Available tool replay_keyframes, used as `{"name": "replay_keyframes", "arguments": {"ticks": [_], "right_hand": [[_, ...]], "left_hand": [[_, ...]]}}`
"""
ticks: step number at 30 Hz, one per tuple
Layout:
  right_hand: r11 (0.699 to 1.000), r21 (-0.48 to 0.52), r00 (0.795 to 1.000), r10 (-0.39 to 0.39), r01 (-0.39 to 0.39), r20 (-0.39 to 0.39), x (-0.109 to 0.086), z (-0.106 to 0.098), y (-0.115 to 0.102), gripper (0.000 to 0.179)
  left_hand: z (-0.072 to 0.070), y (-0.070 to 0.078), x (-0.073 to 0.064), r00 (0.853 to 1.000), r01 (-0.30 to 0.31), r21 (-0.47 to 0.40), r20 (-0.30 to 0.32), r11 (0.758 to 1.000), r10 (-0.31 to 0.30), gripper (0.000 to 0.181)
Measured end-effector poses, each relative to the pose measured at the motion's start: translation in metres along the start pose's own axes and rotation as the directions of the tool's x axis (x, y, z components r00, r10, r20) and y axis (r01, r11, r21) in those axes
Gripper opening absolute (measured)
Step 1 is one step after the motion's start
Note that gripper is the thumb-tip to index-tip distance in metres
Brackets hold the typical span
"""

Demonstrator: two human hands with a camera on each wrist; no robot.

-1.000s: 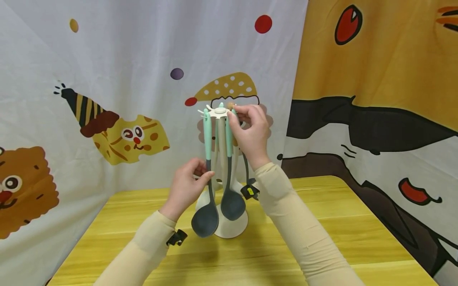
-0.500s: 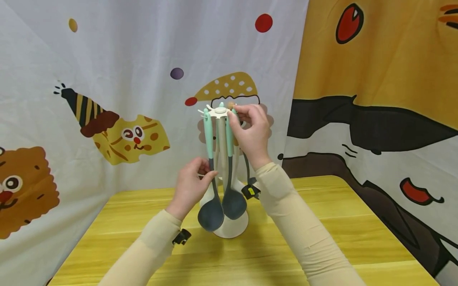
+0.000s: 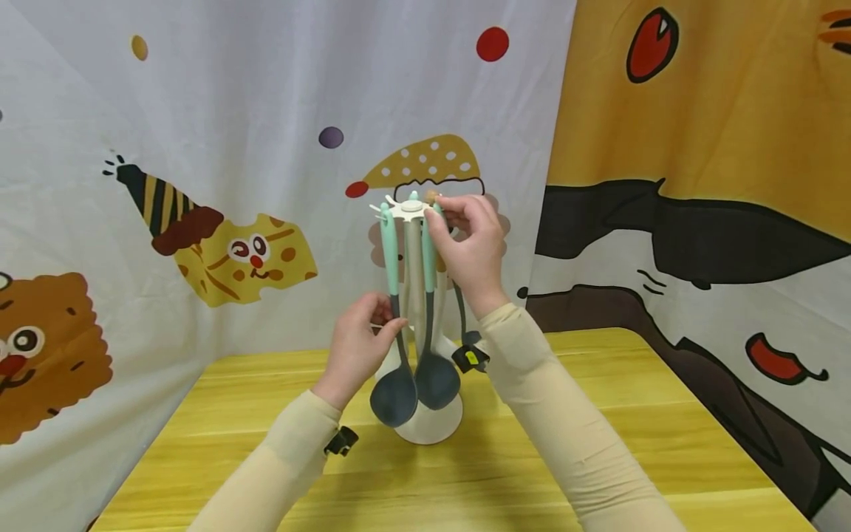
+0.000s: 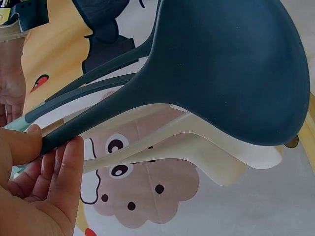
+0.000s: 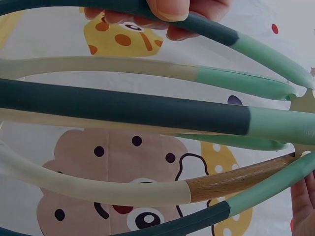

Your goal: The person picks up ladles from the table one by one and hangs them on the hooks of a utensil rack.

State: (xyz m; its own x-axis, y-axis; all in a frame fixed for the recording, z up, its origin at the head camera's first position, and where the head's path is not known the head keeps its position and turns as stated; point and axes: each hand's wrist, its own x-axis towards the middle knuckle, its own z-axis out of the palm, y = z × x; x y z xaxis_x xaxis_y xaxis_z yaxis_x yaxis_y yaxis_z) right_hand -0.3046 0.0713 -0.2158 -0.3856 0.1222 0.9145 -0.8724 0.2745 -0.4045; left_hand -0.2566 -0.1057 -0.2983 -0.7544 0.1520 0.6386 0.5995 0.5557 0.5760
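My left hand [image 3: 359, 343] pinches the dark shaft of a ladle [image 3: 394, 399] between thumb and fingers. This ladle has a mint handle and hangs at the left front of a cream utensil rack [image 3: 411, 207]. Its large bowl fills much of the left wrist view. My right hand [image 3: 473, 247] is at the rack's top right, thumb and index finger pinching its edge beside a mint handle; the exact contact is partly hidden. Just right of the held ladle hangs a second dark, round-bowled utensil [image 3: 437, 380]. A cream utensil with a wooden handle [image 5: 236, 179] shows in the right wrist view.
The rack's round white base [image 3: 432, 428] stands on a yellow wood-grain table [image 3: 266, 443]. Pale utensils [image 4: 221, 169] hang behind the ladle, and another dark utensil [image 3: 470, 338] is partly behind my right wrist. A printed cloth [image 3: 266, 89] hangs behind the table.
My left hand has moved slightly right and brought the ladle's bowl inward, close to the neighbouring utensil. My right hand has stayed at the rack's top.
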Motion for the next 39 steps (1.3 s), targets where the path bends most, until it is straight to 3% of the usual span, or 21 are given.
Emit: {"name": "replay_keyframes", "arguments": {"ticks": [11,19,29,39], "right_hand": [[0.999,-0.010,0.996,0.049,-0.049,0.080,0.004,-0.007,-0.004,0.025],[0.993,0.017,0.976,0.109,-0.114,0.187,0.002,-0.012,-0.008,0.035],[0.999,-0.037,0.962,0.039,-0.030,0.270,-0.008,-0.023,-0.003,0.053],[0.990,-0.141,0.948,0.041,0.004,0.316,-0.027,-0.042,0.000,0.053]], "left_hand": [[0.000,0.000,0.001,1.000,0.010,-0.008,0.006,1.000,-0.010,0.017],[0.000,0.000,0.001,0.999,0.027,-0.024,0.020,0.999,-0.026,0.017],[-0.002,-0.004,0.000,0.999,0.030,-0.054,0.028,0.998,-0.028,0.029],[-0.012,-0.009,-0.011,0.999,-0.053,0.060,0.012,0.997,0.053,0.049]]}}
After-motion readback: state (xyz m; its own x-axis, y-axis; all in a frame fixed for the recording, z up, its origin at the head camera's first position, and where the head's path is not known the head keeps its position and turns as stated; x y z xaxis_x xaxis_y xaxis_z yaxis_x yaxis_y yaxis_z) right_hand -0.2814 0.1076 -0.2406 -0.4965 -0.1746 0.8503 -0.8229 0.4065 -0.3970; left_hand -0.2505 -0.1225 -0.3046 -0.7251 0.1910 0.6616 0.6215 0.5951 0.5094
